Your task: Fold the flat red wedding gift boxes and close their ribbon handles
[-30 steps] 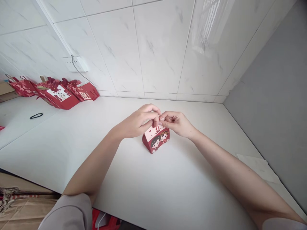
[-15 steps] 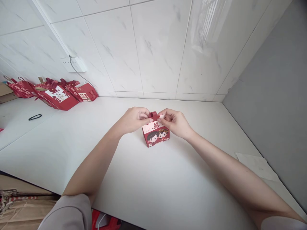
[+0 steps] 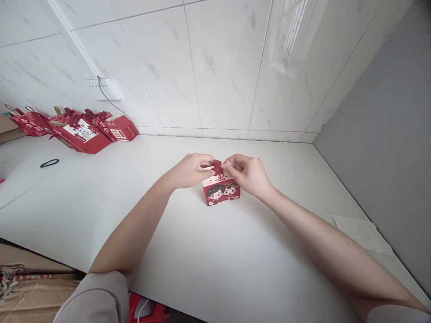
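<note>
A small red and pink gift box (image 3: pixel 222 194) with two cartoon figures on its front stands upright on the white table (image 3: pixel 235 264). At its top is a red ribbon (image 3: pixel 218 168), partly covered by fingers. From the left, my left hand (image 3: pixel 198 170) closes thumb and fingers on the ribbon at the box's upper edge. My right hand (image 3: pixel 247 174) pinches the ribbon's right side with thumb and forefinger, its other fingers curled. Both hands meet over the box, and the back of the box is hidden.
Several red gift boxes (image 3: pixel 89 134) with ribbon handles stand along the tiled wall at the left. A black loop (image 3: pixel 50 163) lies in front of them. White paper (image 3: pixel 362 233) rests by the right edge, and a cable hangs from a wall socket (image 3: pixel 104 89).
The ribbon's raised loop now looks lower and flatter against the box top. My hands have shifted slightly to the right, and the box front faces me a little more squarely.
</note>
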Action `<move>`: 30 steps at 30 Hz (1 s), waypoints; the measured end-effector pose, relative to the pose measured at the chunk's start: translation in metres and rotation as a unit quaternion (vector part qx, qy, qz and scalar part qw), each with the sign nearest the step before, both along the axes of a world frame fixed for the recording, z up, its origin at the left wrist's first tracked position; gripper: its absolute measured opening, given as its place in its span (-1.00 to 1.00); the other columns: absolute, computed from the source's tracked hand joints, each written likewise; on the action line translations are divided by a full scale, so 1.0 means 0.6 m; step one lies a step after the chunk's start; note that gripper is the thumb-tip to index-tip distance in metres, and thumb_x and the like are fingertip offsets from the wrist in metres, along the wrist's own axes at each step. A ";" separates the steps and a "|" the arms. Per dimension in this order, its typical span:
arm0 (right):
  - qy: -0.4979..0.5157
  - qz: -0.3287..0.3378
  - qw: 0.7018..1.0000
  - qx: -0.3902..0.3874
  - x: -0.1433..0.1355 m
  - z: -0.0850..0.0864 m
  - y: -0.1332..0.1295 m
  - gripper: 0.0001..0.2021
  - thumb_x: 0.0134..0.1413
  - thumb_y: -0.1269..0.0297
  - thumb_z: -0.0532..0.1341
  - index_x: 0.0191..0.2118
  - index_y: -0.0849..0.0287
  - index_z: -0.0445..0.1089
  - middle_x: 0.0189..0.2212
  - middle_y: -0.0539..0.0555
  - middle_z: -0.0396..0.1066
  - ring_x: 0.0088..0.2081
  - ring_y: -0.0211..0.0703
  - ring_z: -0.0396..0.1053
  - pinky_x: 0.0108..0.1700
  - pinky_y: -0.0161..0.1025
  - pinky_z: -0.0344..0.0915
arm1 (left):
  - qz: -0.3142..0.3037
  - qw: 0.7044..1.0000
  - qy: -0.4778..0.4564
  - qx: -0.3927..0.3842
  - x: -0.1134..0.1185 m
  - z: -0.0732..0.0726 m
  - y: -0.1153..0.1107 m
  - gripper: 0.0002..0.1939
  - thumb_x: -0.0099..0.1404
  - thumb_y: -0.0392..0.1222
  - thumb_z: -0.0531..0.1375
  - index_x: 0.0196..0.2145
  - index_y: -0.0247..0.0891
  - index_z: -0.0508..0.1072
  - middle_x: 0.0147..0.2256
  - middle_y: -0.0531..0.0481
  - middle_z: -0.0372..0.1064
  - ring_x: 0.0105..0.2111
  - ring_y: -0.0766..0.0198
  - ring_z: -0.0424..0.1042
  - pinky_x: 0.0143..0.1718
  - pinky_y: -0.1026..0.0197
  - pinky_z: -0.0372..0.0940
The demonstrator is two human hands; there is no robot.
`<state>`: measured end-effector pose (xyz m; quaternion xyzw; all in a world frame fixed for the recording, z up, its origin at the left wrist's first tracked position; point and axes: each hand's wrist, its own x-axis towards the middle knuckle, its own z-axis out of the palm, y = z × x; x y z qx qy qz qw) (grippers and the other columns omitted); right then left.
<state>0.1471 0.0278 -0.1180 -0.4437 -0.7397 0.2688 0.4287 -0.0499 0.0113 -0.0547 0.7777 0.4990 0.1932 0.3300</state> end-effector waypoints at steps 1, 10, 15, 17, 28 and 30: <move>-0.010 -0.006 1.000 0.004 0.001 0.002 -0.001 -0.76 0.13 0.08 0.20 -0.35 0.12 0.49 -0.65 -0.07 0.26 -0.58 -0.29 0.12 -0.45 -0.31 0.06 | -0.008 1.000 -0.012 -0.012 0.000 -0.001 0.002 -0.76 0.26 -0.06 0.15 -0.22 -0.24 0.48 -0.23 -0.03 0.48 -0.23 0.20 0.44 -0.28 0.21 0.30; 0.006 0.035 0.999 -0.030 0.009 0.013 0.006 -0.77 0.15 0.08 0.17 -0.26 0.11 0.46 -0.65 -0.08 0.25 -0.58 -0.29 0.12 -0.44 -0.29 0.06 | 0.006 0.999 -0.037 -0.004 -0.002 -0.013 0.018 -0.73 0.33 -0.02 0.08 -0.25 -0.25 0.45 -0.26 -0.01 0.46 -0.24 0.23 0.43 -0.25 0.22 0.29; 0.114 0.156 0.946 -0.259 0.029 0.041 0.004 -0.85 0.11 0.25 0.12 -0.18 0.11 0.27 -0.62 -0.14 0.18 -0.59 -0.32 0.07 -0.51 -0.33 0.07 | 0.025 0.999 -0.023 0.016 0.002 -0.013 0.013 -0.71 0.33 0.00 0.07 -0.27 -0.25 0.45 -0.27 0.00 0.46 -0.30 0.26 0.40 -0.34 0.27 0.24; 0.103 0.174 0.937 -0.286 0.038 0.054 -0.002 -0.79 0.05 0.39 0.07 -0.15 0.12 0.25 -0.58 -0.11 0.24 -0.58 -0.33 0.08 -0.53 -0.35 0.05 | 0.025 0.999 -0.015 0.020 0.002 -0.013 0.011 -0.71 0.34 0.00 0.06 -0.24 -0.23 0.45 -0.27 0.00 0.46 -0.30 0.25 0.40 -0.35 0.27 0.23; 0.087 0.174 0.962 -0.190 0.051 0.068 -0.008 -0.81 0.04 0.43 0.25 -0.25 0.14 0.59 -0.23 0.06 0.57 -0.13 -0.07 0.50 0.04 -0.04 0.45 | 0.047 0.995 0.026 0.081 0.007 -0.024 0.008 -0.74 0.34 0.01 0.03 -0.36 -0.19 0.37 -0.45 0.06 0.33 -0.47 0.29 0.28 -0.46 0.24 0.11; 0.086 0.181 0.957 -0.209 0.048 0.068 -0.012 -0.80 0.00 0.44 0.29 -0.23 0.13 0.61 -0.21 0.04 0.57 -0.12 -0.03 0.51 0.04 -0.01 0.47 | 0.047 0.995 0.025 0.089 0.007 -0.026 0.008 -0.74 0.34 0.01 0.04 -0.37 -0.19 0.36 -0.44 0.06 0.34 -0.45 0.29 0.29 -0.44 0.24 0.13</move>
